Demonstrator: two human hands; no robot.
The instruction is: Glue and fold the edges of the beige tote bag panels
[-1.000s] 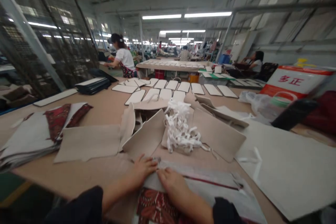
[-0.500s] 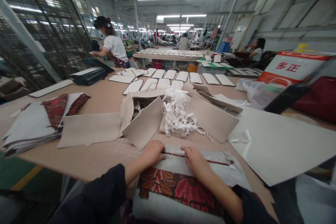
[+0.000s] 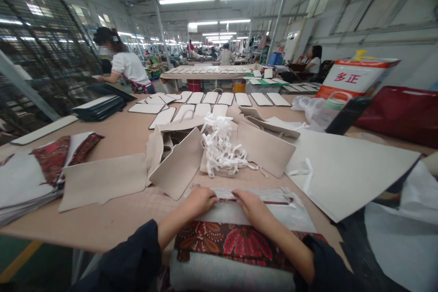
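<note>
In front of me at the table's near edge lies a fabric piece (image 3: pixel 236 242) with a brown and red flower print and pale grey-white backing. A narrow dark red strip runs along its far part. My left hand (image 3: pixel 199 201) has its fingers curled on the far edge of the fabric, left of the middle. My right hand (image 3: pixel 252 207) pinches the same edge a little to the right, thumb side toward the left hand. The undersides of the fingers are hidden. Just beyond the hands lies a heap of white tape strips (image 3: pixel 221 148).
Beige panels (image 3: pixel 178 164) surround the strips. On the left are a stack of backed fabric (image 3: pixel 27 182) and dark panels (image 3: pixel 99 112). On the right stand a large pale sheet (image 3: pixel 345 164), a tin (image 3: pixel 352 80) and a red bag (image 3: pixel 404 114). A co-worker (image 3: pixel 126 68) stands far left.
My view has turned slightly right, so the scene sits further left. The left hand's fingers have drawn in more tightly at the fabric edge; the right hand stays nearly in place.
</note>
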